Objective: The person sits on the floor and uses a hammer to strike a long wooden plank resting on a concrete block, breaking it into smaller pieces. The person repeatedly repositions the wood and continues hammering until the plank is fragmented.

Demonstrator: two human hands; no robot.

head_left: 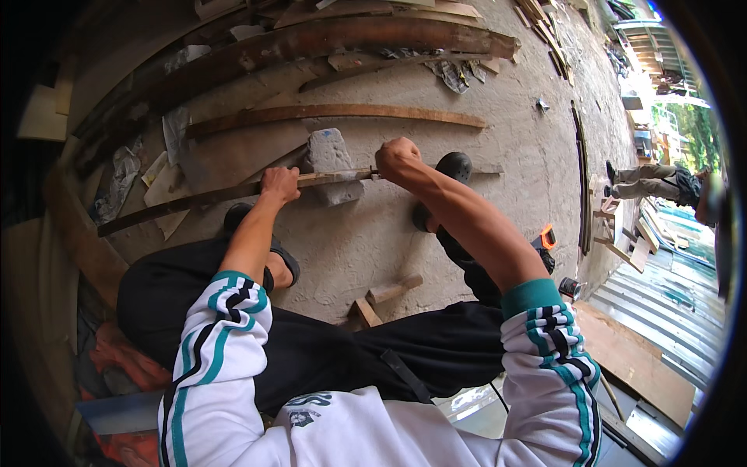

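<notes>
White fabric sweatshirt (366, 436): long sleeves (521, 393) carry teal and black stripes (559, 342); right cuff (531, 296) is teal; dark print (306, 412) marks the chest. Trousers (327, 350): plain black cloth.

The long wooden strip (218, 194) is dark brown, paling to tan midway. The block (327, 150) is pale grey with a blue mark. White sleeves (226, 342) carry teal and black stripes; the trousers (327, 350) are black. The floor (373, 253) is beige-grey. In the dim lower left, a crumpled sheet (128, 352) seems orange-red.

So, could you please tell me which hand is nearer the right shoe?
Right: the right hand is just left of the shoe; the left hand lies beyond the block.
</notes>
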